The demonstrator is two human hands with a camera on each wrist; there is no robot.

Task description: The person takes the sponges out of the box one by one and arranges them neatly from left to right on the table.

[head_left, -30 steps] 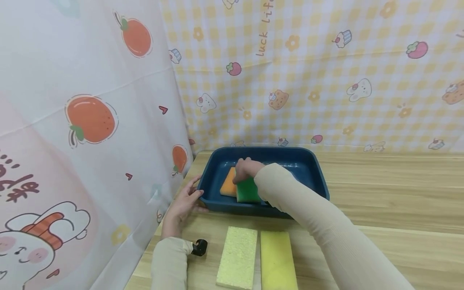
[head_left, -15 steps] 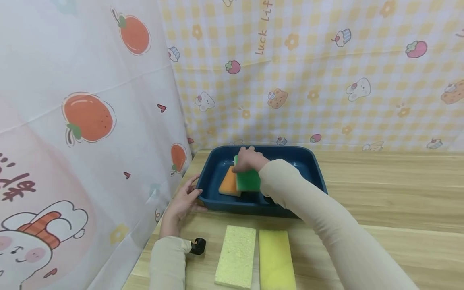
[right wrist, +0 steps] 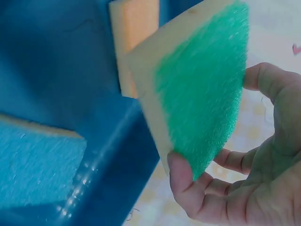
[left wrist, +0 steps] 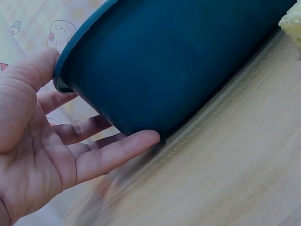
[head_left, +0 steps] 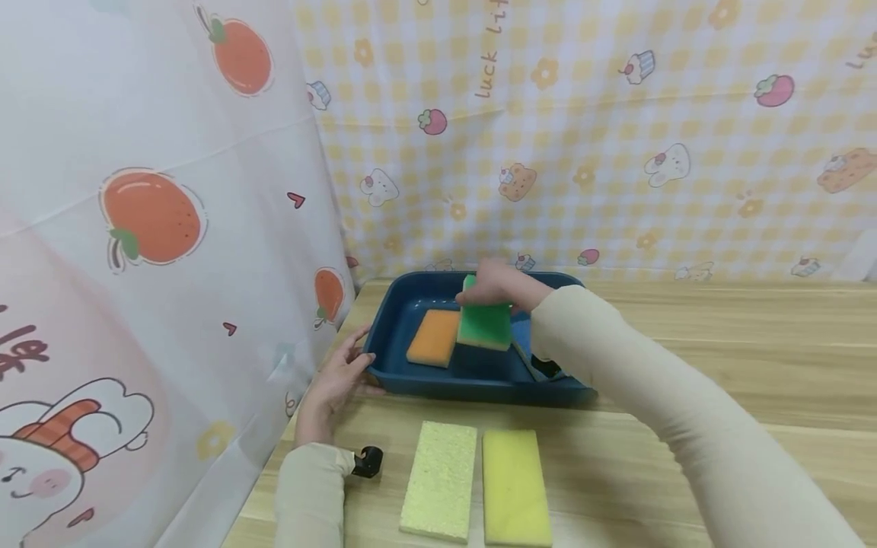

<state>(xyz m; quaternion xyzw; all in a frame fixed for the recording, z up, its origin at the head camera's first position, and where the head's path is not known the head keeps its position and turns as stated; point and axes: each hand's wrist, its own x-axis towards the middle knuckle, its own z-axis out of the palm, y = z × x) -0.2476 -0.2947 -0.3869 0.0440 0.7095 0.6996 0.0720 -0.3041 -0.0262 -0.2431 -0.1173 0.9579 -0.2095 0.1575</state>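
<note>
My right hand holds a green sponge by its edges above the blue bin; in the right wrist view the fingers grip the sponge's rim. An orange sponge lies flat in the bin's left part, and a blue sponge is in its right part, partly hidden by my right arm. At the bin's left end my left hand touches the wall, thumb at the rim and the other fingers, rather straight, against the side and bottom in the left wrist view.
Two sponges lie side by side on the wooden table in front of the bin: a pale yellow one and a brighter yellow one. Patterned cloth hangs behind the table and along its left side.
The right hand has lifted the green sponge and moved it to the right, so more of the orange sponge shows. The left hand stays at the bin's left end.
</note>
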